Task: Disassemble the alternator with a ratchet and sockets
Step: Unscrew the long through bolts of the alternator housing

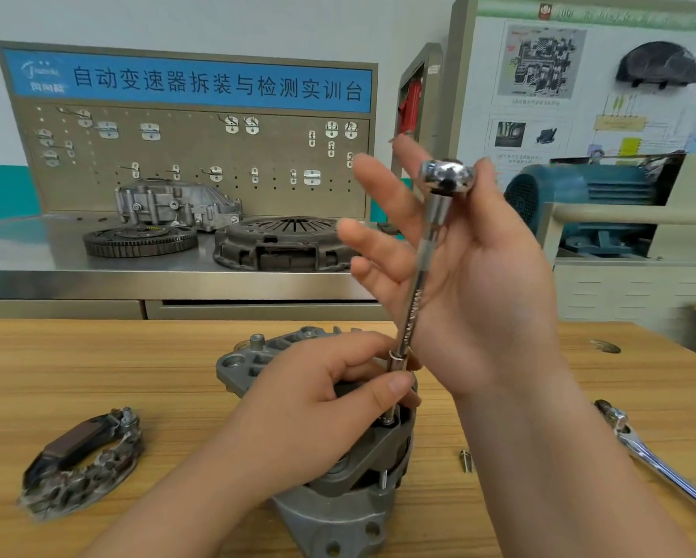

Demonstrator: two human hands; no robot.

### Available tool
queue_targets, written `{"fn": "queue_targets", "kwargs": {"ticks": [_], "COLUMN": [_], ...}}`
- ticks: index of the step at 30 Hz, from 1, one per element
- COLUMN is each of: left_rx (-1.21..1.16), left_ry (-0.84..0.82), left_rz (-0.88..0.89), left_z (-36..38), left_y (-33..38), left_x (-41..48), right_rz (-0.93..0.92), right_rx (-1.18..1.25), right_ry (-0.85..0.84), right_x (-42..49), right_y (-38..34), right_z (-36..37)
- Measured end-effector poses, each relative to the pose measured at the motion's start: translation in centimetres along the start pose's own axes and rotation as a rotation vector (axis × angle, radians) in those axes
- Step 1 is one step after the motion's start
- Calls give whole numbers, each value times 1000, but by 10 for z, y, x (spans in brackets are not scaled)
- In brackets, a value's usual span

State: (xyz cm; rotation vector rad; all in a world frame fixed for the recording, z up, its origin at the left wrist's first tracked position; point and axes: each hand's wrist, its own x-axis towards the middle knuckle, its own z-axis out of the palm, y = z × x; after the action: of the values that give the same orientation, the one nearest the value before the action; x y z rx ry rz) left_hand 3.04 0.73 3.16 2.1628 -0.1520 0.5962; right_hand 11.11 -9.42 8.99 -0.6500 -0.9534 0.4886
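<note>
Alternator [338,509] sits on the wooden tabletop [136,356], centre front, housing partly opened. A long chrome bar [418,283] stands nearly upright on a fastener at its top right edge, with a round chrome head at the upper end.

Left hand [318,400]: thumb and fingers pinch the lower end of the bar, just above the alternator.

Right hand [479,283]: wide, fingers straight and spread, palm lying flat against the upper shaft; thumb position behind the head cannot be told.

Ratchet [656,461] lies on the tabletop at far right, apart from both hands. A loose bolt [465,461] lies between it and the alternator. A removed rectifier plate [80,461] lies at left.
</note>
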Motion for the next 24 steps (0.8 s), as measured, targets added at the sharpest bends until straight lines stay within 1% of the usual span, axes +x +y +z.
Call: {"fn": "queue_targets", "kwargs": {"ticks": [1, 2, 5, 7, 8, 11, 13, 14, 15, 17, 19, 21, 24], "left_rx": [5, 13, 24, 28, 29, 16, 15, 17, 18, 12, 2, 4, -10], "left_ry": [3, 4, 11, 21, 24, 18, 15, 15, 17, 24, 37, 47, 26], "left_rz": [-5, -7, -11, -13, -14, -11, -4, -1, 0, -3, 4, 5, 12], "left_z": [0, -1, -1, -1, -1, 0, -1, -1, -1, -1, 0, 0, 0], "left_y": [-1, -1, -1, -1, -1, 0, 1, 0, -1, 0, -1, -1, -3], "left_x": [0, 0, 1, 1, 1, 1, 0, 0, 0, 1, 0, 1, 0], "right_rz": [-13, -64, -281, -341, -319, -138, -52, -54, -96, -230, -325, -283, -98], "right_rx": [-11, -50, -262, -320, -297, -115, -34, -39, -91, -262, -347, -266, -82], "right_ry": [17, 35, 90, 89, 75, 16, 11, 22, 38, 93, 107, 64, 8], "right_x": [0, 0, -1, -1, -1, -1, -1, 0, 0, -1, -2, -3, -3], "right_y": [1, 2, 4, 4, 3, 3, 2, 1, 1, 1, 1, 1, 0], "right_z": [0, 1, 3, 4, 4, 3, 4, 4, 4, 5, 6, 8, 7]}}
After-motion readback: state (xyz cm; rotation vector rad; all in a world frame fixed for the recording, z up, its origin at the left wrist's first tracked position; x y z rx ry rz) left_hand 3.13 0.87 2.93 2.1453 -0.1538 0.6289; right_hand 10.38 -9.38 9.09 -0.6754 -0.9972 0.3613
